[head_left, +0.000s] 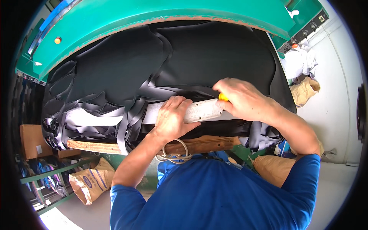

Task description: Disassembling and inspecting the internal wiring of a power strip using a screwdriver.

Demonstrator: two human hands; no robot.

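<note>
Head: yellow tool [223, 97] inside right grip [243, 99], pale plate [205, 110] beneath left grip [172, 118].

Bright light, bent edges, rim perhaps soft

At 12 o'clock from you stretches a curved green machine housing [153, 9], its lower rim chipped and rusty. An orange knob [58, 40] sits on it at 10 o'clock. Toward 2 o'clock you have a dark control panel [306, 32], with crumpled white bags [301, 61] just below; an open brown sack [306, 91] stands closer to 3. Another brown sack [268, 166] lies at your 4 o'clock. At 6, a loop of cream cord [178, 160] hangs by a wooden bar [207, 145]. Your 8 o'clock shows a blue-printed paper sack [88, 182] beside a green rail [57, 174]; near 9 is a cardboard box [34, 142].
</note>
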